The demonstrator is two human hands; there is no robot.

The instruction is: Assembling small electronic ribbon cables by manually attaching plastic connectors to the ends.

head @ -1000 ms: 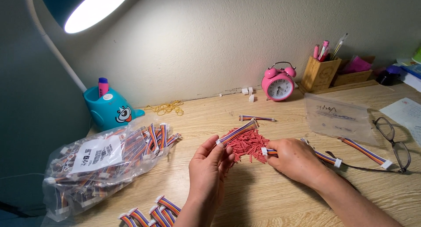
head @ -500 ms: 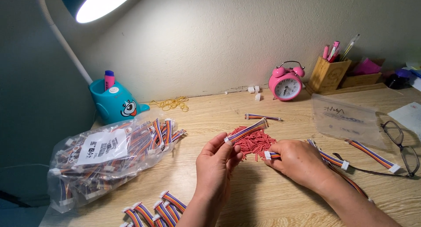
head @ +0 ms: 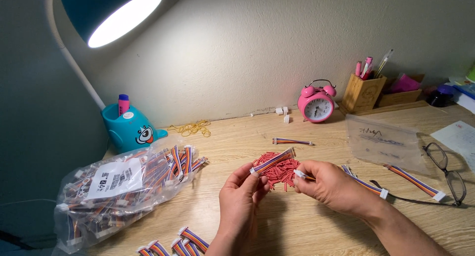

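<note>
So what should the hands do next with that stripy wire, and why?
Probably pick one small red piece from the red pile and bring it to the wire's free end. The left hand already holds a striped ribbon cable just above that pile, and the right hand pinches a second cable's white connector right beside it, so the pile is the nearest thing.

We sit at a home desk used as a small assembly bench: a wooden desktop (head: 316, 226) against a plain wall, a lit desk lamp (head: 106, 13) far left, a pink alarm clock (head: 316, 103), a wooden pen holder (head: 362, 93) far right, and a bag of ribbon cables (head: 118, 186) near left.
</note>
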